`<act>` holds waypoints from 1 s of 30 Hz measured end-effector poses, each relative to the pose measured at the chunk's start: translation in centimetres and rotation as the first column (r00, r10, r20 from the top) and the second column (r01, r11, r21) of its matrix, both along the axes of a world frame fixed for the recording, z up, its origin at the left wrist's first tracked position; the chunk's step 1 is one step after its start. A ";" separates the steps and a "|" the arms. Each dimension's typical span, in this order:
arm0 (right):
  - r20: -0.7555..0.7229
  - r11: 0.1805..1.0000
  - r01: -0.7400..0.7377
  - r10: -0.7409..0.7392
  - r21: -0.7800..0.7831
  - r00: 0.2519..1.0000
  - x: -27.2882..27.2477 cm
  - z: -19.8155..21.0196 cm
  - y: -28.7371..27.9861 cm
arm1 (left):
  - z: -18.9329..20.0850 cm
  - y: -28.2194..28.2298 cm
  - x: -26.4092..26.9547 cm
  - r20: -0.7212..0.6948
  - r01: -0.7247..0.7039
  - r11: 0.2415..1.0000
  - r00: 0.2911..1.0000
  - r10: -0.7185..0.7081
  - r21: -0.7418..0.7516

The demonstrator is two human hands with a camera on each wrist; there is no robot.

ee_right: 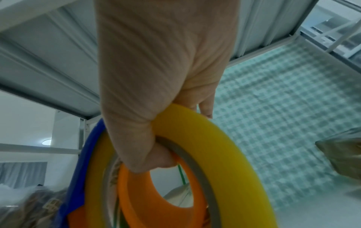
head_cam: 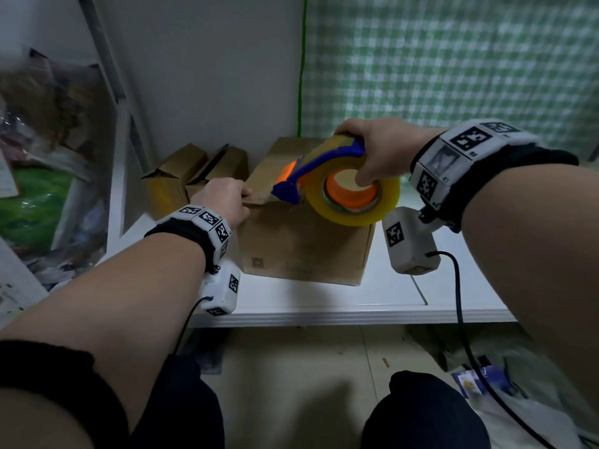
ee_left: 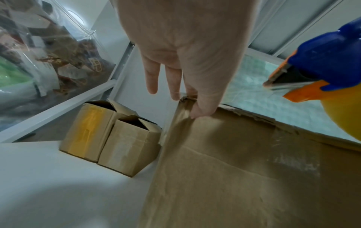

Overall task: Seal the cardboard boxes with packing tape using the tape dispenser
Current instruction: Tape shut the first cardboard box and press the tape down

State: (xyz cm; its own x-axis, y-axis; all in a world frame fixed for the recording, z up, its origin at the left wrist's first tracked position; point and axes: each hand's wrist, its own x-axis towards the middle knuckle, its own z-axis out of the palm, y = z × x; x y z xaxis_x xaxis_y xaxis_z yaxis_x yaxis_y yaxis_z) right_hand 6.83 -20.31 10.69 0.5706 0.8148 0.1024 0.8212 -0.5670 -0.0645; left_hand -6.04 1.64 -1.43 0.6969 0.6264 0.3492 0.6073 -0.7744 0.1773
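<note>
A large brown cardboard box (head_cam: 301, 241) stands on the white table (head_cam: 324, 306), top flaps down. My left hand (head_cam: 240, 196) rests on its upper left edge. In the left wrist view the thumb (ee_left: 201, 108) presses the box (ee_left: 234, 169) top near the corner, and the other fingers (ee_left: 152, 77) stay straight past the edge. My right hand (head_cam: 356, 157) grips the blue and orange tape dispenser (head_cam: 311, 170) with its yellowish tape roll (head_cam: 350, 196), thumb in the orange core (ee_right: 136, 192). The dispenser's nose (ee_left: 289, 78) hovers over the box top near the left hand.
Two small open-topped cardboard boxes (head_cam: 175, 179) (head_cam: 220, 166) stand behind and left of the big one. A green checked cloth (head_cam: 453, 59) hangs at the back right. Clear bags of clutter (head_cam: 48, 124) fill the metal shelving on the left. Loose bags lie on the floor (head_cam: 486, 384).
</note>
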 end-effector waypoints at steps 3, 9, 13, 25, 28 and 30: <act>0.066 1.000 0.006 -0.005 -0.025 0.998 -0.4 0.1 0.2 | 0.0 -0.1 0.1 -0.015 0.001 1.000 1.000 -0.001 0.017; 0.185 0.992 0.016 0.008 -0.125 0.983 -2.1 0.1 1.5 | 0.3 -0.4 0.2 -0.086 0.008 0.998 0.996 -0.002 0.068; 0.243 0.985 0.010 0.032 -0.170 0.969 -2.8 0.1 2.5 | 0.8 -1.3 0.4 -0.204 0.008 0.995 0.979 0.013 0.101; 0.272 0.989 0.021 0.019 -0.144 0.962 -2.6 -0.2 2.0 | 1.5 -3.7 2.2 -0.262 0.231 0.973 0.940 -0.218 0.021; 0.262 0.992 0.008 0.025 -0.125 0.965 -2.5 0.2 1.6 | 2.0 -3.0 2.2 -0.266 0.237 0.971 0.937 -0.226 0.010; 0.246 0.995 0.001 0.024 -0.100 0.969 -2.3 1.0 1.2 | 1.9 -2.6 2.1 -0.262 0.228 0.973 0.941 -0.216 0.018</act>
State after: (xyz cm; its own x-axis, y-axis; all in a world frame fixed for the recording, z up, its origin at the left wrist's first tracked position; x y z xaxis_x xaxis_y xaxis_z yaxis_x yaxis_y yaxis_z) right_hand 4.53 -19.13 11.69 0.5286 0.8342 0.1570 0.8111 -0.5509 0.1965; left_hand -3.94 -0.93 0.49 0.8863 0.4327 0.1652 0.4390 -0.8985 -0.0021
